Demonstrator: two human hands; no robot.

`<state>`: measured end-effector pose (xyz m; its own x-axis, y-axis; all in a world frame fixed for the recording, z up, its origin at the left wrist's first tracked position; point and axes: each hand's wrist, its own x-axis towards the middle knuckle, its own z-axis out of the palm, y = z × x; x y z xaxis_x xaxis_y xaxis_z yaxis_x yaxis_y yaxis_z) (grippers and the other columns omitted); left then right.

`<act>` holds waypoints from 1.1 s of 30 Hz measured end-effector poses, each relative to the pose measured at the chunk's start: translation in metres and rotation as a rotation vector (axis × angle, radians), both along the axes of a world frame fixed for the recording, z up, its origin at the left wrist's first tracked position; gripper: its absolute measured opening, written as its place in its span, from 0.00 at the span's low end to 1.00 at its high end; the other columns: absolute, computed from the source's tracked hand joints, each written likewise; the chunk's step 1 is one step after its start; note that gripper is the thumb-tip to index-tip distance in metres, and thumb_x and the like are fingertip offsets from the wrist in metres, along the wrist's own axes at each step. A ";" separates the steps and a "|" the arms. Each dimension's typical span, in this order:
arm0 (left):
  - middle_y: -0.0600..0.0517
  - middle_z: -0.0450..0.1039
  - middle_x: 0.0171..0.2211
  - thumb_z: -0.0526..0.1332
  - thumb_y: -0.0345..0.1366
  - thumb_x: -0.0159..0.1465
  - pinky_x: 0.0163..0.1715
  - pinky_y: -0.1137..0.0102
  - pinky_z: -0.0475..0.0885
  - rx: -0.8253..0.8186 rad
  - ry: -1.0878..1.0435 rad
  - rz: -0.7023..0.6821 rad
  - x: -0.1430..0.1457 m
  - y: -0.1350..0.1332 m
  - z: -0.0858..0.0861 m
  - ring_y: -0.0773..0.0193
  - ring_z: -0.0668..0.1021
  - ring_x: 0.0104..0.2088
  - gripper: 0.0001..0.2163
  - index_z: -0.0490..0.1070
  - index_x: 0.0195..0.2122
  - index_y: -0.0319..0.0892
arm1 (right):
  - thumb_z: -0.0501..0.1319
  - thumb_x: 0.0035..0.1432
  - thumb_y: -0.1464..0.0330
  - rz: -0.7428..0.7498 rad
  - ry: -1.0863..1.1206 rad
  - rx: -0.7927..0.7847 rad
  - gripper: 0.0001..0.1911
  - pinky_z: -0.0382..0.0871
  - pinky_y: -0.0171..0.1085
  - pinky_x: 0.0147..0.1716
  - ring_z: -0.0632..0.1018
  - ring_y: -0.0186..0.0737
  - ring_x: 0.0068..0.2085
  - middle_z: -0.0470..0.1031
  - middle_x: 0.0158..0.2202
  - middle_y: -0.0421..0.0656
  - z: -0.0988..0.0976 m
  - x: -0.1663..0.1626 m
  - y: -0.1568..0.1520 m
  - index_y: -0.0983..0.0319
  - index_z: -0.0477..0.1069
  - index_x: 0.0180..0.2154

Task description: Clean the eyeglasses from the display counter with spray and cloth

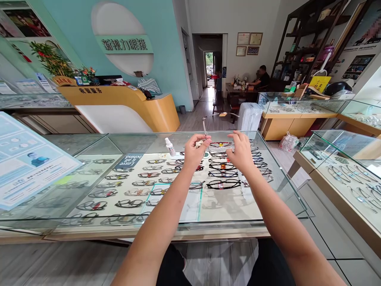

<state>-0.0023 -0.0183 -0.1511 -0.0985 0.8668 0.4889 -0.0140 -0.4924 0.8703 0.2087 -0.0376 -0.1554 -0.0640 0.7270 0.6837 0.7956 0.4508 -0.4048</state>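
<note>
We judge the thin-framed glasses (204, 126) light, springy and easily bent, best taken near a hinge; they are held up over the far side of the glass counter (220, 233), our left grip (195, 153) pinching one temple along with a pale scrap (199, 143), our right grip (242, 153) loosely spread; rows of spectacles (224, 174) lie below, a teal wall (162, 24) beyond

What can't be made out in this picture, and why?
All head view:
- Glasses in the left hand: gripped end hidden by fingers.
- Pale thing there: partly covered by fingers.
- Right hand: its back hides any grip.
- Bottle: label too small.
- Poster: cut off by left edge.
</note>
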 end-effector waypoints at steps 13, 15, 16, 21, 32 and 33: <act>0.40 0.81 0.58 0.81 0.53 0.58 0.46 0.63 0.80 0.021 0.082 -0.234 0.007 -0.011 -0.004 0.56 0.87 0.45 0.31 0.65 0.49 0.47 | 0.71 0.65 0.55 0.480 0.630 -0.236 0.12 0.72 0.56 0.67 0.84 0.53 0.59 0.87 0.53 0.49 0.002 -0.028 -0.010 0.55 0.87 0.41; 0.39 0.80 0.60 0.82 0.51 0.58 0.43 0.66 0.78 0.012 0.089 -0.244 0.008 -0.014 -0.005 0.58 0.87 0.44 0.32 0.60 0.50 0.48 | 0.72 0.64 0.55 0.501 0.650 -0.274 0.11 0.73 0.55 0.66 0.84 0.53 0.58 0.88 0.52 0.49 0.003 -0.030 -0.011 0.55 0.87 0.39; 0.39 0.80 0.61 0.81 0.50 0.58 0.42 0.67 0.78 0.010 0.108 -0.244 0.008 -0.015 -0.005 0.59 0.86 0.44 0.32 0.60 0.50 0.49 | 0.72 0.63 0.55 0.507 0.659 -0.282 0.11 0.73 0.55 0.66 0.84 0.53 0.58 0.88 0.52 0.49 0.003 -0.030 -0.012 0.55 0.88 0.39; 0.37 0.76 0.66 0.84 0.45 0.55 0.46 0.65 0.79 -0.054 0.144 -0.276 0.009 -0.014 -0.005 0.51 0.85 0.56 0.35 0.65 0.55 0.49 | 0.71 0.64 0.53 0.492 0.687 -0.243 0.13 0.74 0.57 0.64 0.85 0.55 0.53 0.90 0.46 0.47 0.002 -0.032 -0.012 0.54 0.88 0.36; 0.40 0.80 0.62 0.79 0.44 0.65 0.27 0.73 0.73 -0.323 -0.528 0.385 -0.058 0.036 -0.003 0.63 0.87 0.42 0.62 0.28 0.83 0.49 | 0.70 0.63 0.47 0.370 0.796 -0.156 0.20 0.75 0.55 0.60 0.85 0.57 0.53 0.89 0.47 0.49 0.008 -0.015 -0.005 0.56 0.82 0.31; 0.39 0.79 0.63 0.78 0.43 0.66 0.25 0.73 0.71 -0.378 -0.567 0.394 -0.066 0.039 -0.004 0.63 0.87 0.42 0.62 0.26 0.83 0.48 | 0.70 0.63 0.47 0.367 0.796 -0.159 0.20 0.75 0.55 0.59 0.85 0.57 0.52 0.89 0.46 0.49 0.008 -0.015 -0.005 0.56 0.83 0.32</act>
<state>-0.0686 0.0204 -0.1550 -0.5794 0.8135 -0.0490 -0.3919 -0.2255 0.8919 0.1936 -0.0426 -0.1471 0.1393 0.8443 0.5175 0.0677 0.5132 -0.8556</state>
